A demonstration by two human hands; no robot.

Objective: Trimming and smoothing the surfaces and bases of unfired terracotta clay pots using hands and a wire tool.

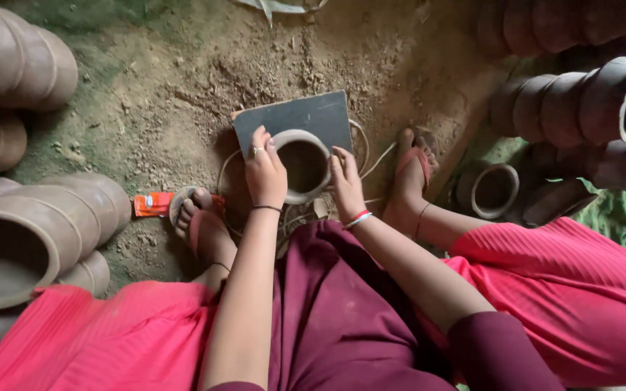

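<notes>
Hands flank a small clay pot (303, 165) that sits on a dark slate board (306, 119) lying on the dirt floor (175, 87). The left hand (264, 174) curls over the pot's left rim, fingers bent and resting on the lip, a ring on one finger. The right hand (345, 182) presses its fingers against the right side of the rim, partly open rather than clenched. Gripped from both sides like this, the pot stays steady with its mouth up, toward the board's near edge and overhanging it a little, between the person's two feet in pink sandals.

A loop of pale cord (368, 156) lies around the board's near and right edges, close under the right hand. An orange wrapper (152, 204) lies just left of the left foot.

Room is tight to the sides: stacked pots (30, 217) crowd the floor's left edge, and more pots (588, 108) lie on their sides along the right, one small one (495, 190) close beside the right foot. Bare dirt beyond the board's far edge gives the only open ground
</notes>
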